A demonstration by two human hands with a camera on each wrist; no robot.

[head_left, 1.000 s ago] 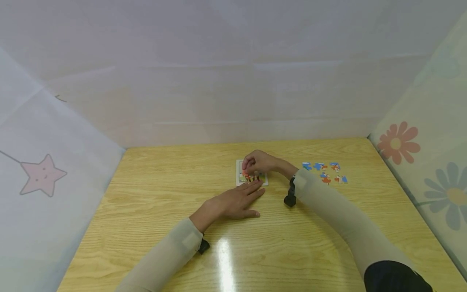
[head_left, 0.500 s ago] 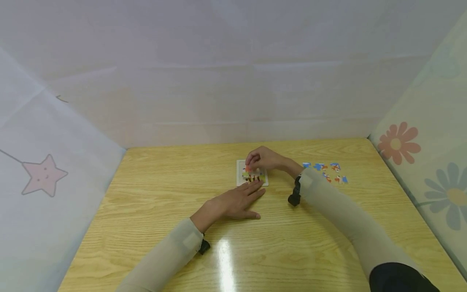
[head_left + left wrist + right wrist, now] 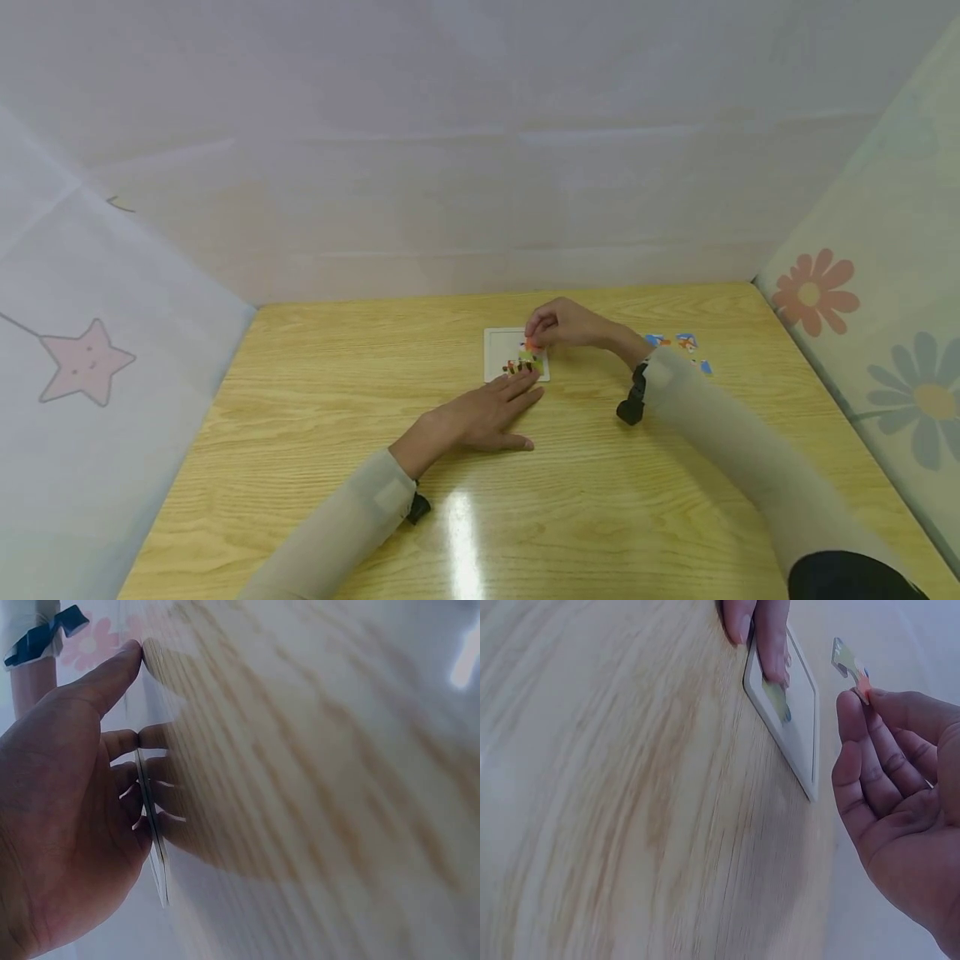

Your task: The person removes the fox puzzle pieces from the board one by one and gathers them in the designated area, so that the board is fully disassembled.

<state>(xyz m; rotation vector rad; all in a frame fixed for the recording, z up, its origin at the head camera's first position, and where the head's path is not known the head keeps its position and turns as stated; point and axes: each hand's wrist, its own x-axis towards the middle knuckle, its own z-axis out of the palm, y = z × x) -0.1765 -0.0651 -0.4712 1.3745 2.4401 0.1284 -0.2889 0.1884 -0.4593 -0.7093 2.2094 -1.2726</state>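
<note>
A white square puzzle tray (image 3: 493, 348) lies on the table in front of me. My left hand (image 3: 480, 417) rests with straight fingers over its near edge, fingertips on printed pieces in its lower part. In the right wrist view one such piece (image 3: 775, 703) shows green beside those fingertips. Between thumb and forefinger, my right hand (image 3: 566, 323) pinches a jigsaw piece (image 3: 844, 658), green and orange. It is held above the tray's right side, tilted and apart from the tray.
Loose jigsaw pieces (image 3: 686, 341) in blue and orange lie on the wooden table (image 3: 337, 375) at the right, partly hidden by the right sleeve (image 3: 705, 425). A pale cloth wall (image 3: 420, 208) stands behind the table's far edge.
My right hand has shifted to the right over the tray, carrying the jigsaw piece. Its sleeve now covers more of the loose pieces. The left hand has stayed in place.
</note>
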